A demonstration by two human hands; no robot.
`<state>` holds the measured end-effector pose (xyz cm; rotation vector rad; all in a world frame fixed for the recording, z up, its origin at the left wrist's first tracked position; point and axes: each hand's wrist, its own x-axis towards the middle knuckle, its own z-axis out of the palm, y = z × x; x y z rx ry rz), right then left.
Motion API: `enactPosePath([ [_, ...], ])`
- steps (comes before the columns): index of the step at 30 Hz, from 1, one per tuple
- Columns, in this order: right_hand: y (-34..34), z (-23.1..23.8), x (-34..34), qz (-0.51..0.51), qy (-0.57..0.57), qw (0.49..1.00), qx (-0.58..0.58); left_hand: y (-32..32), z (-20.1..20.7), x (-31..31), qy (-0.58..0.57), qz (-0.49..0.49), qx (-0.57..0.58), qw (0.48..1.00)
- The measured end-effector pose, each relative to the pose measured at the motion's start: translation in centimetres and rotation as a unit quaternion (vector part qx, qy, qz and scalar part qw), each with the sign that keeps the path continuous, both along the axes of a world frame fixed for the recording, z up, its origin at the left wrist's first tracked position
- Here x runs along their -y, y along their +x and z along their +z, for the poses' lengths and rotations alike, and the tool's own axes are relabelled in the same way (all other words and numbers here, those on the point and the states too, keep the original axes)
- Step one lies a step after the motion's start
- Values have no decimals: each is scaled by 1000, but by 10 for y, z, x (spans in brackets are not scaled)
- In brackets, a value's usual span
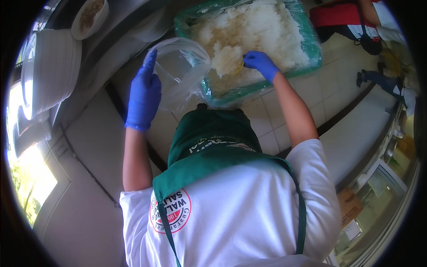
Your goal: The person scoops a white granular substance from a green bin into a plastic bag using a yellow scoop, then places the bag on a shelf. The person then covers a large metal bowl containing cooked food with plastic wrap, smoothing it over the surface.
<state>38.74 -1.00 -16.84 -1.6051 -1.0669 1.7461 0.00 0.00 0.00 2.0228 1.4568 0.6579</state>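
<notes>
Step in hand, as I read it: portioning rice into a bag, at the scooping stage. The rice (271, 33), white with brownish patches, fills the plastic-lined green crate (312, 62) at upper centre of the frame. My right hand (262, 64), blue glove, has its fingers closed around a yellow-edged scoop (240, 68); most of the tool is hidden. A heaped lump of rice (227, 58) sits at it, just right of the bag; can't tell how much is really on the scoop.

My left hand (144, 95), also gloved, is left of centre, index finger stretched up at the rim of the clear plastic bag (180, 89). Bag mouth is spread wide beside the crate's left end. Can't tell whether my other left fingers grip the film.

Next move, my judgement: lift level, carry left over the crate edge, tip inside the mouth. Left needs to keep that rim spread and steady. Risks: film folding inward, sticky rice clinging to the scoop, grains dropping onto the tiled floor (267, 109).
</notes>
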Motion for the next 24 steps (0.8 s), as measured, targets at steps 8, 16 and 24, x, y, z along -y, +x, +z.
enactPosePath([
  [8,85,117,16,-103,160,982,3,105,21,-27,-247,8,26,969],
  [16,44,163,18,47,324,886,330,186,-3,-12,-201,-93,229,948],
  [24,-12,170,0,211,440,651,582,194,-2,2,-156,-87,260,949],
])
